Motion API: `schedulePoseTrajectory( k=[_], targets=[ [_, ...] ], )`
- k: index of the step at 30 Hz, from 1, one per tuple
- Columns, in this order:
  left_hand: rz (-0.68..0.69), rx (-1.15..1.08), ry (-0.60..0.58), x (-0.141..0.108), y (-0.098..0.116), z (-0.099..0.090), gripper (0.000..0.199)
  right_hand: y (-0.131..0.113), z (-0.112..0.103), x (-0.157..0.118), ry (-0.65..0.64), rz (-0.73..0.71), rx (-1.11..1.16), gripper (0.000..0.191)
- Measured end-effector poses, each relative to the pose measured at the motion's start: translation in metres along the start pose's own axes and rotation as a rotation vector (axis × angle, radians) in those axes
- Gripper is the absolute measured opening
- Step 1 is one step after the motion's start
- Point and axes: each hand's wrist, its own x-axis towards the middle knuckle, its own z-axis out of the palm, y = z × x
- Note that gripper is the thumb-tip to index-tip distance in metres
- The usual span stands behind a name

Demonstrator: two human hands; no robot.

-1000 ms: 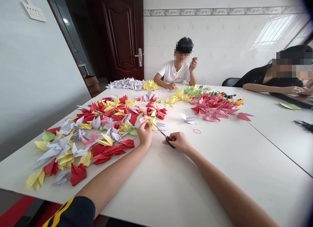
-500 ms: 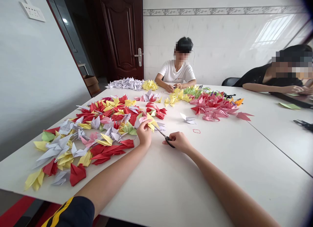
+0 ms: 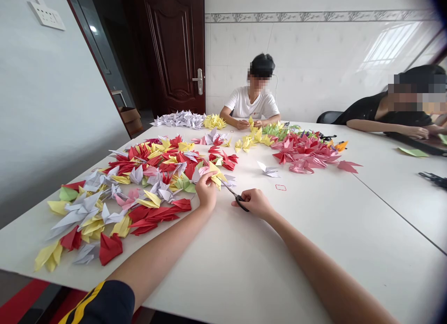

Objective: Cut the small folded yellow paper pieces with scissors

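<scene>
Between the fingers of my left hand (image 3: 206,192) is a yellow folded paper crane (image 3: 217,176), held just above the table. My right hand (image 3: 256,203) grips a pair of scissors (image 3: 240,202) with dark handles. The blades reach left and touch or nearly touch the crane's lower right edge; whether they cut into it I cannot tell. Beside and left of my left hand lies a broad heap of red, yellow, white, pink and green paper cranes (image 3: 153,163). A single white crane (image 3: 268,169) lies beyond my right hand.
Pink cranes (image 3: 307,151) are heaped across the white table (image 3: 279,268), with white cranes (image 3: 179,119) at the far left. One person (image 3: 252,103) sits opposite, handling a yellow crane; another (image 3: 377,112) sits at the right. Black cords (image 3: 435,178) lie near the right edge.
My hands, the scissors and the crane stay almost still. The person opposite has lifted a small yellow crane, and the hands of the person at right have shifted slightly.
</scene>
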Motion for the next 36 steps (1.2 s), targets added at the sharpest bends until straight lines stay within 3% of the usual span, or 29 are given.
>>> schedulePoseTrajectory(
  k=[9,11,15,20,36],
  targets=[
    [-0.033,-0.001,0.014,0.002,-0.002,-0.001,0.037,0.0,0.0,0.001,0.0,-0.006,0.035,0.056],
    [-0.044,0.003,0.009,0.002,-0.002,-0.001,0.035,0.001,-0.005,0.0,-0.083,-0.022,0.139,0.054],
    [-0.05,-0.005,-0.003,0.002,-0.001,-0.001,0.035,0.005,-0.018,-0.002,-0.371,-0.075,0.405,0.052],
    [-0.062,-0.055,-0.01,0.001,0.001,0.0,0.036,0.006,-0.023,-0.003,-0.555,-0.122,0.449,0.055],
    [-0.009,-0.072,-0.048,-0.001,0.003,0.001,0.033,0.005,-0.028,-0.004,-0.61,-0.088,0.471,0.07]
  ],
)
